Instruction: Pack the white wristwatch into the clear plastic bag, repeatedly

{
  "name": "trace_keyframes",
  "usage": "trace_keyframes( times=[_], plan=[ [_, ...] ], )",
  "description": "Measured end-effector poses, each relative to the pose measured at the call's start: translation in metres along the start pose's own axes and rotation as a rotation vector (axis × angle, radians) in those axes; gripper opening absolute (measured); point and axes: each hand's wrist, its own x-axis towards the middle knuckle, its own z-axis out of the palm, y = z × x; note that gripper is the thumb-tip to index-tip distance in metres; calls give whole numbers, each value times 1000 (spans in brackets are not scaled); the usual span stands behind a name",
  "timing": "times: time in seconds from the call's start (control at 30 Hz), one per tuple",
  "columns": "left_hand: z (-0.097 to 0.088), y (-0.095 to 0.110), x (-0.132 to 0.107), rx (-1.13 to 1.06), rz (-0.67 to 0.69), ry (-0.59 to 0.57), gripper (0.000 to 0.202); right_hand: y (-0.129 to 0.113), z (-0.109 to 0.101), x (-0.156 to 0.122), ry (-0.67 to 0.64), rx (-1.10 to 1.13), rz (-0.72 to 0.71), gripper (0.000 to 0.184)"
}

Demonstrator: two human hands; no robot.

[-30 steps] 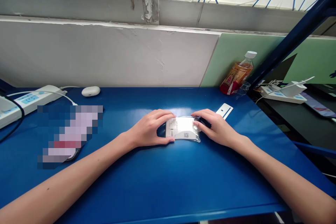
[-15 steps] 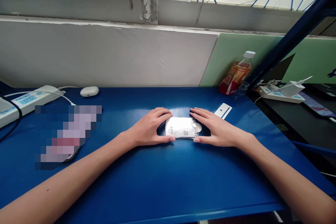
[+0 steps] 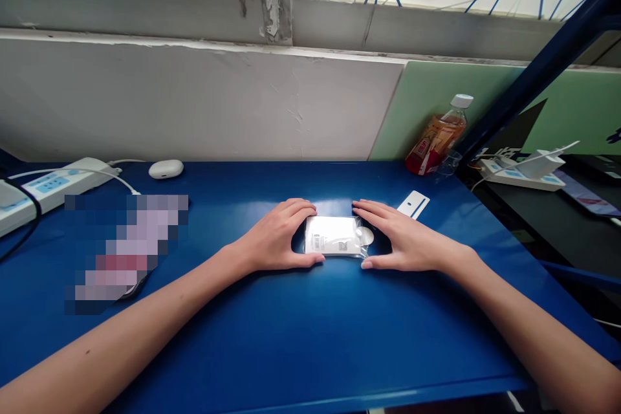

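Note:
A small flat white packet (image 3: 334, 233) in clear plastic wrap lies on the blue tabletop, with a barcode and a square code printed on its face. A clear flap with a round white spot sticks out at its right end. My left hand (image 3: 284, 236) curves around the packet's left end, thumb along the near edge and fingers by the far corner; it rests at the edges without a visible grip. On the other side my right hand (image 3: 395, 236) lies with thumb and fingers spread, just off the flap end.
Behind my right hand lies a white card (image 3: 414, 204). A bottle of reddish drink (image 3: 436, 139) leans at the back right. At left are a power strip (image 3: 58, 184), a white earbud case (image 3: 165, 169) and a blurred-out phone (image 3: 130, 252) on a cable. A blue post (image 3: 533, 84) slants at right.
My right hand has shifted slightly right, its thumb moving off the packet's near right corner. The packet and my left hand stay almost where they were.

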Motion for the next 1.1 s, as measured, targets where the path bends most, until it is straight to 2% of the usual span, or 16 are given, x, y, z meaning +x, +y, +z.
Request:
trace_keyframes(
  times=[0.27, 0.47, 0.7, 0.8, 0.9, 1.0, 1.1],
  plan=[
    [-1, 1, -1, 22, -37, -17, 74, 0, 4, 2, 25, 2, 9, 93],
    [-6, 9, 1, 81, -43, -126, 83, 1, 7, 2, 55, 8, -10, 93],
    [7, 29, 3, 64, -57, -166, 63, -1, 11, 2, 82, 26, -40, 90],
    [12, 31, 2, 93, -65, -184, 64, -3, 9, 0, 98, 70, -46, 83],
    [13, 30, 2, 105, -63, -181, 64, -9, 10, 1, 171, 106, -16, 76],
    [14, 29, 1, 114, -59, -182, 64, -17, 14, 3, 228, 111, 8, 74],
    [15, 28, 0, 123, -57, -185, 64, -23, 21, 6, 233, 96, -6, 73]
  ],
)
